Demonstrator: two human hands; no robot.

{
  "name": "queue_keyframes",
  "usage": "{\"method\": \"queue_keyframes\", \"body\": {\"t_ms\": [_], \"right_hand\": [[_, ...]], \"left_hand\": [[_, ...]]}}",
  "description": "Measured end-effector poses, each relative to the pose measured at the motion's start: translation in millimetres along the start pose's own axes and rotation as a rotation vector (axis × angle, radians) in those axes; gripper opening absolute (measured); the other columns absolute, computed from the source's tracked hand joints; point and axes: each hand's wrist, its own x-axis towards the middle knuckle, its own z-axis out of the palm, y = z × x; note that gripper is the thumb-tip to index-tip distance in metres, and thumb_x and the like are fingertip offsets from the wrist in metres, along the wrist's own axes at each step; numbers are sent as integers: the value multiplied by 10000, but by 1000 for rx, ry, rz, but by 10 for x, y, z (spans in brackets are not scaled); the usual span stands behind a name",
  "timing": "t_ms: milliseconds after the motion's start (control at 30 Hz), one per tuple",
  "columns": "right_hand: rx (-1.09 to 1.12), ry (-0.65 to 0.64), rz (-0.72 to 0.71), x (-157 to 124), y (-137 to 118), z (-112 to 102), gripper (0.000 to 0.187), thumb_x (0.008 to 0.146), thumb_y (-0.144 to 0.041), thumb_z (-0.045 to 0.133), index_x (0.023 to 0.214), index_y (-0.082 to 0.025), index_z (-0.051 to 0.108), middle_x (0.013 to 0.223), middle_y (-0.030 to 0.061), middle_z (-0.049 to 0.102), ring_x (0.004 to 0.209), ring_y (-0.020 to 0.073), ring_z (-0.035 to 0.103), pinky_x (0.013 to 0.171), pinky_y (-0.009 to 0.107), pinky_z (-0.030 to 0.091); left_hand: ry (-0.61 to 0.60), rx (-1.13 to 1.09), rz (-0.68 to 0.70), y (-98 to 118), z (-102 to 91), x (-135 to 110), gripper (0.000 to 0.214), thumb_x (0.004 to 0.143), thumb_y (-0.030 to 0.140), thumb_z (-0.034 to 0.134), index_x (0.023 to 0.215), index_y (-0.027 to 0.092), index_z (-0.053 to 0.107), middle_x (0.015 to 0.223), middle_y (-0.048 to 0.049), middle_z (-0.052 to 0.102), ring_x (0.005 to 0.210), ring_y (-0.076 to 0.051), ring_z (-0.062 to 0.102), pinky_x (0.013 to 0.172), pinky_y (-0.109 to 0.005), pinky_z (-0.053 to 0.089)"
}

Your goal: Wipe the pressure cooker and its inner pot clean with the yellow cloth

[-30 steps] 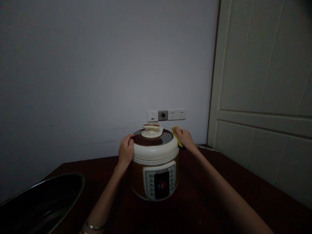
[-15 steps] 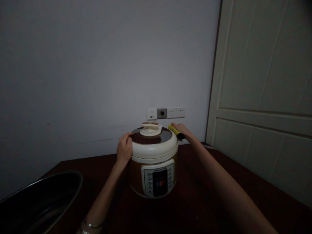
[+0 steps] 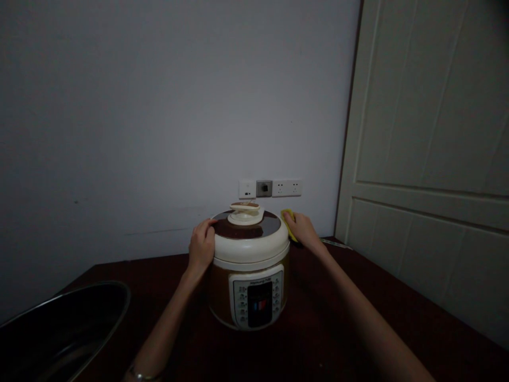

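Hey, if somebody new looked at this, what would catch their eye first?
Probably the white-and-brown cooker at the centre, standing on the dark red table. Next, the bright yellow cloth in the right hand, by the cooker's right side. A dark basin fills the lower left corner.

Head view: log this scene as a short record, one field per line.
Left hand: resting on the edge of the lid
Right hand: gripping a yellow cloth at the cooker's far right edge
Cooker: upright on the table, lid on
Basin: at left, partly out of frame
Sockets: on the wall behind
Light: dim
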Motion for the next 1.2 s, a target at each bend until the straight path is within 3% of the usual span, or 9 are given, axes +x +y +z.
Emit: {"method": "queue_keyframes", "body": {"t_ms": [167,267,367,600,733,867,1000,1100,1200], "right_hand": [[47,-76,62,448,31,19,418,852,-393,493,661,-75,686,612,97,643,580,174,568,529,248,345],[84,-107,88,565,49,27,426,819,-413,518,587,-87,664,510,41,571,498,145,512,484,239,329],[105,-72,97,478,47,50,459,841,-441,466,604,-101,663,522,43,571,521,149,522,495,236,336],[138,117,19,-93,92,127,403,880,-429,384,826,-138,657,814,114,684,728,197,589,636,256,384],[207,144,23,-141,150,158,389,861,-453,390,811,-152,632,820,112,678,746,203,583,653,260,395],[286,64,92,159,190,145,356,822,-426,435,676,-150,605,655,69,627,640,178,543,586,254,379],[409,-107,129,446,239,117,327,788,-394,465,638,-144,615,541,18,581,542,151,511,528,244,387],[510,-198,100,494,263,149,304,760,-399,496,709,-139,645,601,23,633,574,155,546,547,242,422],[576,-207,88,447,280,219,335,761,-432,479,737,-141,645,631,25,650,605,158,576,558,232,440]], "left_hand": [[3,-6,6,-11,3,-1,378,799,286,349,977,140,649,1087,-123,662,1074,-257,564,986,-421,399],[1,-9,-2,-13,4,8,374,794,290,353,970,149,652,1082,-116,667,1068,-253,570,983,-419,405],[3,0,-5,-16,7,17,376,790,292,353,968,156,655,1080,-114,669,1064,-255,570,978,-426,408],[-2,-1,0,-22,16,19,390,792,293,348,981,143,655,1080,-127,663,1058,-258,569,981,-425,403],[10,-5,-5,-13,12,15,366,790,289,354,961,167,653,1071,-103,669,1053,-245,575,980,-413,409],[6,-5,-14,-3,6,8,370,791,294,356,962,155,653,1072,-112,668,1063,-248,577,983,-407,411],[8,-12,-15,-7,9,3,382,794,295,351,972,140,651,1084,-125,664,1072,-254,573,991,-411,404],[25,-5,-17,-15,13,3,358,793,289,359,959,167,652,1075,-103,670,1071,-247,574,985,-413,408],[24,-2,-4,-14,12,6,352,786,283,362,947,171,654,1058,-99,675,1055,-250,579,970,-415,418]]}}
